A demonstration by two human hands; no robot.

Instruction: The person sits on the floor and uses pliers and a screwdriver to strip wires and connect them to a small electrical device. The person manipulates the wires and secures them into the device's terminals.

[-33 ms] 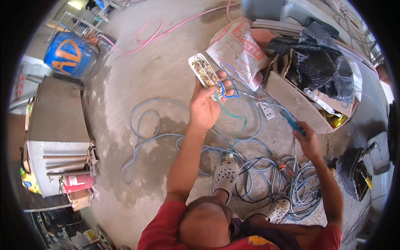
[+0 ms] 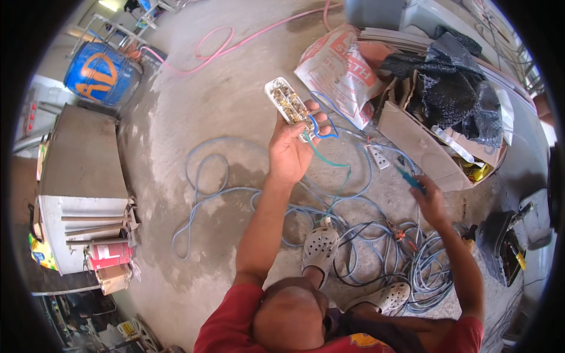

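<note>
My left hand (image 2: 289, 154) grips the white body of a power strip (image 2: 272, 88), tilted so its inside with brass contacts shows. A blue wire (image 2: 325, 136) and a green wire (image 2: 329, 165) run out of its near end, beside my fingers. Lower and to the right, my right hand (image 2: 431, 203) is closed around a slim teal-handled tool (image 2: 412, 180); its tip points up and left, and blur hides its exact kind. The white socket cover (image 2: 378, 157) lies on the floor just left of that tool. The two hands are apart.
Grey-blue cable (image 2: 426, 265) lies coiled around my clogs (image 2: 321, 244), with loose loops to the left. A cardboard box (image 2: 412, 143) and a white-and-red sack (image 2: 338, 76) stand at the right. A metal cabinet (image 2: 85, 159) and a blue drum (image 2: 112, 79) are on the left.
My right hand has shifted slightly left and down with the teal-handled tool. My left hand stays almost still with the power strip body.
</note>
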